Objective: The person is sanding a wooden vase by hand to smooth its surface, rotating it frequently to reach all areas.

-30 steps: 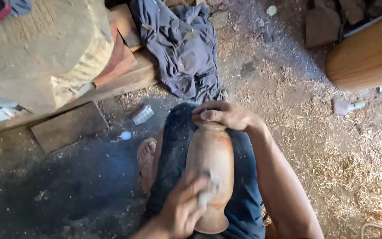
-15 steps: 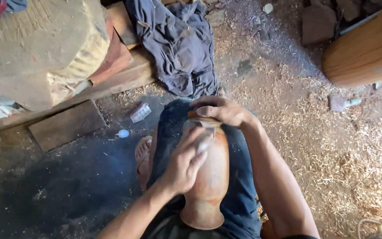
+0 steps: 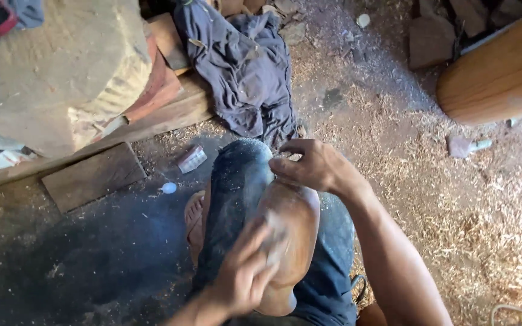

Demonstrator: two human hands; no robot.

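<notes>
**Wooden vase on lap, both hands on it**

Bottom centre: left hand (image 3: 246, 281) is pressing w/ fingers extended on wooden vase (image 3: 288, 241), lying across lap. Right hand (image 3: 315, 166), fingers curled, is gripping its top end. Farther, upper centre: dark cloth (image 3: 243, 66) is lying on sawdust floor (image 3: 466, 211).

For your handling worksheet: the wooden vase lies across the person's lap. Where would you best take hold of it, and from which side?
Probably at the far end of the wooden vase, coming from above, as the right hand does now. The vase lies lengthwise on the knees, so that end is clear to cup. The rounded belly looks too wide to clasp, and the left hand is rubbing it.
</notes>
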